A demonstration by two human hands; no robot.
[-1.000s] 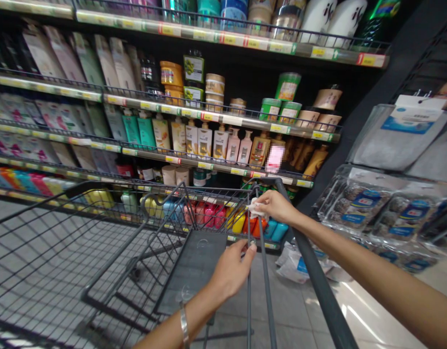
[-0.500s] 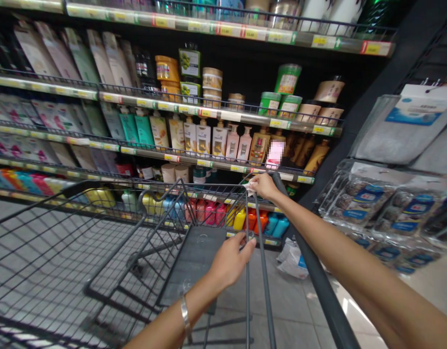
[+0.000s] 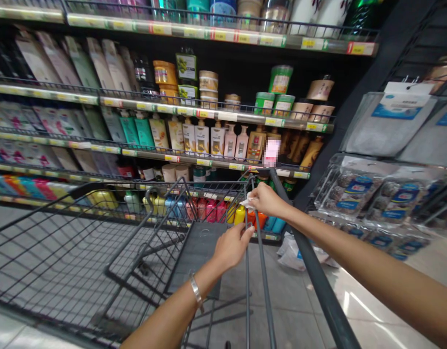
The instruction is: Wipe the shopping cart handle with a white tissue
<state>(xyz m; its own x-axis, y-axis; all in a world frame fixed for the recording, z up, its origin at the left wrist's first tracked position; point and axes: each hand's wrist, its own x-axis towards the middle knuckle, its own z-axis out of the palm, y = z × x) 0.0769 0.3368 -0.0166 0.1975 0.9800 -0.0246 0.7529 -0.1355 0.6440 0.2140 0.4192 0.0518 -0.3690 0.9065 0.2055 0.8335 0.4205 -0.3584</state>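
A dark wire shopping cart (image 3: 81, 252) fills the lower left, with its grey handle bar (image 3: 310, 271) running from lower right up to the shelves. My right hand (image 3: 269, 200) is closed on a small white cloth (image 3: 247, 201) pressed against the thin upright wires of the cart's rear gate, near the top of the handle. My left hand (image 3: 232, 246) pinches one of those upright wires (image 3: 247, 271) lower down, thumb and fingers closed round it. A silver bracelet (image 3: 196, 292) sits on my left wrist. The fold-out child seat panel (image 3: 197, 261) lies just left of my left hand.
Shelves (image 3: 194, 114) of shampoo bottles, jars and boxed goods rise ahead. Coloured bottles (image 3: 208, 211) stand on the bottom shelf behind the cart. On the right hang packaged cloths and pads (image 3: 376, 198). White bags (image 3: 292, 252) lie on the tiled floor beside the handle.
My right hand with the cloth slid up the wires, then came back down a little. My left hand shifted slightly higher on its wire. The view swayed a bit.
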